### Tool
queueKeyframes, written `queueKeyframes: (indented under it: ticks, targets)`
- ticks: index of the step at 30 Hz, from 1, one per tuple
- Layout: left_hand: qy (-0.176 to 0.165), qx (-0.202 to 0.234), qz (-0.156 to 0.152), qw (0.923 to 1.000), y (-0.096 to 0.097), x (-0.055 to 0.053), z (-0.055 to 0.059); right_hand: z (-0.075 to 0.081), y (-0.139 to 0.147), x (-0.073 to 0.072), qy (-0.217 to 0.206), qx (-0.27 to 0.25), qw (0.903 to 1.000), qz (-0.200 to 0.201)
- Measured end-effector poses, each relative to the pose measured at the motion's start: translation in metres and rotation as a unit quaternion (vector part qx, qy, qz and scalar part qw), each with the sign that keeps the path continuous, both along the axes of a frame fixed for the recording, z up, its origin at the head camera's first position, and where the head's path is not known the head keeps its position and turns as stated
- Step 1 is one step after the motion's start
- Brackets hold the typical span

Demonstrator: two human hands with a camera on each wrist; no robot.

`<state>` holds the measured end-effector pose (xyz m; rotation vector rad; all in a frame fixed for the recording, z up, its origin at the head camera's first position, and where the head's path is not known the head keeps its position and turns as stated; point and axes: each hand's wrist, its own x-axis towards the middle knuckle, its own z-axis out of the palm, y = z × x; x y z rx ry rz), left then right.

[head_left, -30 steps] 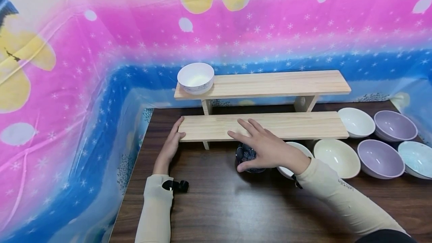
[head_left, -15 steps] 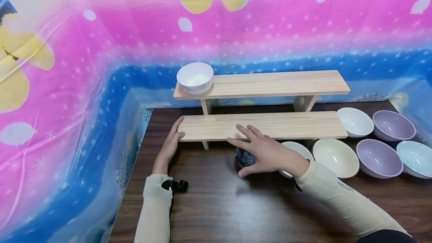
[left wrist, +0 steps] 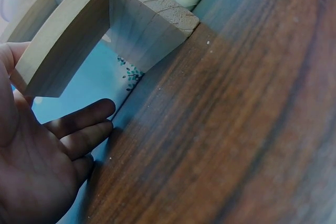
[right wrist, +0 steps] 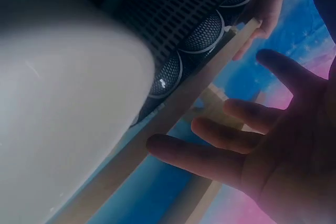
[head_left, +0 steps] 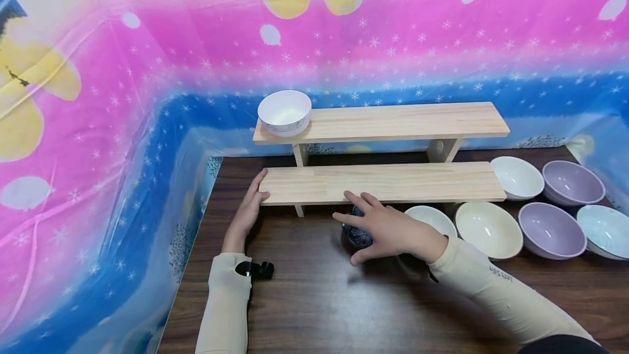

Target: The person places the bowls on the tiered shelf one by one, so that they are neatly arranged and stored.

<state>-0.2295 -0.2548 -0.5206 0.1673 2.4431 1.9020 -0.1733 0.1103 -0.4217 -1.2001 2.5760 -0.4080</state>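
Note:
My left hand (head_left: 248, 209) grips the left end of the lower wooden shelf (head_left: 383, 182), thumb at the front edge and index finger at the back corner. In the left wrist view the shelf board (left wrist: 68, 38) sits between thumb and index finger, the other fingers stretched out below it. My right hand (head_left: 395, 231), fingers spread, is over a dark patterned bowl (head_left: 360, 236) just in front of the shelf and hides much of it. The right wrist view shows the dark bowl's (right wrist: 202, 32) grid and scale pattern, with the fingers apart from it.
A white bowl (head_left: 285, 116) stands at the left end of the upper shelf (head_left: 408, 122). Right of my right hand, another white bowl (head_left: 432, 220), a cream bowl (head_left: 488, 231), purple bowls (head_left: 552, 231) and a light blue bowl (head_left: 604, 231) cover the dark wooden table (head_left: 304, 299).
My right hand has shifted slightly toward me, its fingertips moving from over the shelf board to its front edge. The left hand and the bowls have stayed in place.

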Motion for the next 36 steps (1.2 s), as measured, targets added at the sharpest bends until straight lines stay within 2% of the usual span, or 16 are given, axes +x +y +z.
queueKeyframes:
  ticks: [7, 15, 28, 36]
  targets:
    - [0.0, 0.0, -0.002, 1.0, 0.0, 0.0, -0.001, -0.007, -0.001, 0.004, 0.002, 0.019, 0.9998, 0.002]
    - [0.0, -0.001, -0.002, 1.0, -0.001, 0.0, -0.002, -0.011, -0.003, 0.009, -0.012, 0.041, 0.9989, -0.017]
    - [-0.001, 0.005, -0.004, 1.0, 0.0, 0.001, 0.001, -0.019, -0.004, 0.011, -0.028, 0.038, 0.9984, -0.031]
    - [0.001, -0.001, -0.002, 1.0, -0.001, -0.001, 0.0, -0.021, -0.007, 0.013, -0.017, 0.043, 0.9983, -0.035]
